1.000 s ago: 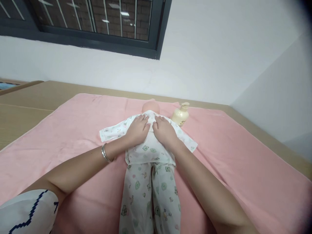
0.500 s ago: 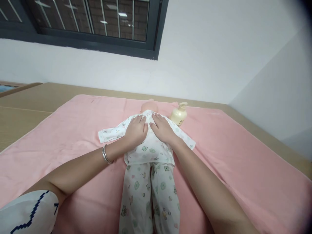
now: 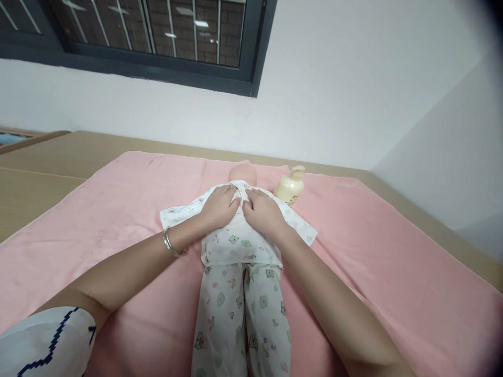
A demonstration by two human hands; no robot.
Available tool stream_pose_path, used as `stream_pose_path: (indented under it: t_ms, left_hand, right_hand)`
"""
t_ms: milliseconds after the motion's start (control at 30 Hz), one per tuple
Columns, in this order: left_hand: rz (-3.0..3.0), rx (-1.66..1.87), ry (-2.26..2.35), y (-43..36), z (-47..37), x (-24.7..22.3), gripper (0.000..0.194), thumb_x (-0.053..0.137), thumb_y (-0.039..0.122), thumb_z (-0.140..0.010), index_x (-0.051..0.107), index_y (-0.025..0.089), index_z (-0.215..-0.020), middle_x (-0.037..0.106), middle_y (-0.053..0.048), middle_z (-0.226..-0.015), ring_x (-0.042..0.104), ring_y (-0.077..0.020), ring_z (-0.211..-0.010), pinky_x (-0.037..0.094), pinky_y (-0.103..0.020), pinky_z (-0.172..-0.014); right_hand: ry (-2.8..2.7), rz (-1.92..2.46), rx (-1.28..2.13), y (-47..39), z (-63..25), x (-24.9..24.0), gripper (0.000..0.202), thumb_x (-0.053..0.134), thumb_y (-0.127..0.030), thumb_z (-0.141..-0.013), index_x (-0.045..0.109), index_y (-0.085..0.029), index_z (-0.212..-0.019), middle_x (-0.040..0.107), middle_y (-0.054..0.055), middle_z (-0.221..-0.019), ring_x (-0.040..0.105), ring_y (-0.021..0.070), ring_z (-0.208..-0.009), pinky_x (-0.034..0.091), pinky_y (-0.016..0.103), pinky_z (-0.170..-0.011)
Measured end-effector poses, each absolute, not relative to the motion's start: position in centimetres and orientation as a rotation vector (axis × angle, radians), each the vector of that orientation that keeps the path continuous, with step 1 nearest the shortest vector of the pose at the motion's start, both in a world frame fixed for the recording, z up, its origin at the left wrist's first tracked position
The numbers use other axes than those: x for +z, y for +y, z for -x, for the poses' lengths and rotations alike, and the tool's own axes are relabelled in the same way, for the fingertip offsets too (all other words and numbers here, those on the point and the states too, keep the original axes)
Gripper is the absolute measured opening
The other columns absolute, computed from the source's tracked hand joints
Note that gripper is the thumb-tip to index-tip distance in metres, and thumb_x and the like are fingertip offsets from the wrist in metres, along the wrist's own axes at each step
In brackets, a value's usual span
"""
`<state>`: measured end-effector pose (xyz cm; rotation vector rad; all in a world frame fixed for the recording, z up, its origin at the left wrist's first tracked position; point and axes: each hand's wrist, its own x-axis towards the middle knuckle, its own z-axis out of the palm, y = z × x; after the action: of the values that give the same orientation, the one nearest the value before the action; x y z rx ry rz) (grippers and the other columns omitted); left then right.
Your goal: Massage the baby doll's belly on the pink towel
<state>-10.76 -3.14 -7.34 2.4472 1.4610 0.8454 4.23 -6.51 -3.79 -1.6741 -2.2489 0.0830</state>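
A doll (image 3: pixel 242 173) lies on a pink cloth, dressed in a white printed top (image 3: pixel 243 246) and matching trousers (image 3: pixel 222 314). My left hand (image 3: pixel 220 207) rests flat on the left part of the top's upper chest area, with a silver bangle (image 3: pixel 168 242) at the wrist. On the right part of the same area lies my right hand (image 3: pixel 264 210), palm down. The thumbs are close together near the top's middle. Neither hand holds anything; the cloth beneath the palms is hidden.
A cream pump bottle (image 3: pixel 290 187) stands on the pink cloth (image 3: pixel 393 262), right of the doll's head. The cloth covers a wooden surface (image 3: pixel 39 188). Behind are a white wall (image 3: pixel 322 94) and a dark-framed window (image 3: pixel 157 65).
Both hands have stayed on the top; the right hand's fingers are drawn in slightly and the thumbs have come nearer each other. The whole view has shifted a little.
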Motion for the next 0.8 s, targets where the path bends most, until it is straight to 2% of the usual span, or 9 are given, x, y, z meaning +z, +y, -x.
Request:
stream_pose_path:
  t_ms: [67,133,333,500,667,800]
  left_hand:
    - [-2.429,0.839,1.415,-2.7,11.0,-7.0,0.037,0.034,0.030,-0.098,0.059,0.012,-0.118,0.065,-0.015,-0.122,0.060,-0.0287,-0.115,0.046,-0.047,-0.104]
    - [-2.433,0.829,1.433,-2.9,11.0,-6.8,0.038,0.033,0.031,-0.098,0.059,0.012,-0.117,0.067,-0.015,-0.120,0.061,-0.0287,-0.113,0.046,-0.046,-0.102]
    - [-2.579,0.816,1.597,-5.8,9.8,-7.4,0.044,0.033,0.025,-0.097,0.052,0.004,-0.130,0.058,-0.024,-0.136,0.051,-0.0339,-0.131,0.039,-0.050,-0.110]
    - [-2.471,0.807,1.519,-4.8,10.3,-6.9,0.040,0.034,0.028,-0.097,0.059,0.010,-0.122,0.062,-0.019,-0.132,0.055,-0.0307,-0.125,0.042,-0.046,-0.108]
    - [-2.340,0.800,1.397,-2.4,11.6,-6.2,0.036,0.034,0.034,-0.097,0.064,0.017,-0.105,0.070,-0.012,-0.115,0.064,-0.0258,-0.108,0.050,-0.040,-0.097]
    - [-2.387,0.803,1.491,-3.3,11.0,-6.6,0.038,0.034,0.032,-0.097,0.062,0.014,-0.115,0.067,-0.016,-0.124,0.061,-0.0288,-0.117,0.046,-0.045,-0.103]
  right_hand:
    - [-2.239,1.704,0.040,-6.9,-3.8,-3.8,0.042,0.033,-0.021,-0.096,0.060,-0.008,-0.125,0.063,0.020,-0.129,0.054,0.0303,-0.124,0.039,0.040,-0.106]
    - [-2.225,1.709,0.049,-6.8,-3.8,-4.0,0.044,0.031,-0.021,-0.097,0.058,-0.007,-0.129,0.059,0.020,-0.136,0.051,0.0300,-0.129,0.037,0.040,-0.109]
    - [-2.226,1.595,0.268,-4.2,-6.0,-5.3,0.054,0.037,-0.032,-0.097,0.044,-0.009,-0.145,0.041,0.015,-0.155,0.033,0.0285,-0.145,0.024,0.044,-0.119]
    - [-2.255,1.631,0.169,-5.0,-5.5,-4.7,0.050,0.033,-0.028,-0.097,0.048,-0.010,-0.141,0.047,0.017,-0.150,0.041,0.0314,-0.139,0.028,0.051,-0.115]
    - [-2.316,1.692,0.021,-6.8,-3.8,-3.7,0.045,0.031,-0.020,-0.097,0.055,-0.008,-0.133,0.056,0.020,-0.139,0.048,0.0304,-0.133,0.036,0.042,-0.110]
    - [-2.202,1.719,0.130,-5.8,-4.5,-4.3,0.047,0.031,-0.027,-0.098,0.053,-0.012,-0.138,0.055,0.016,-0.143,0.048,0.0286,-0.134,0.039,0.040,-0.109]
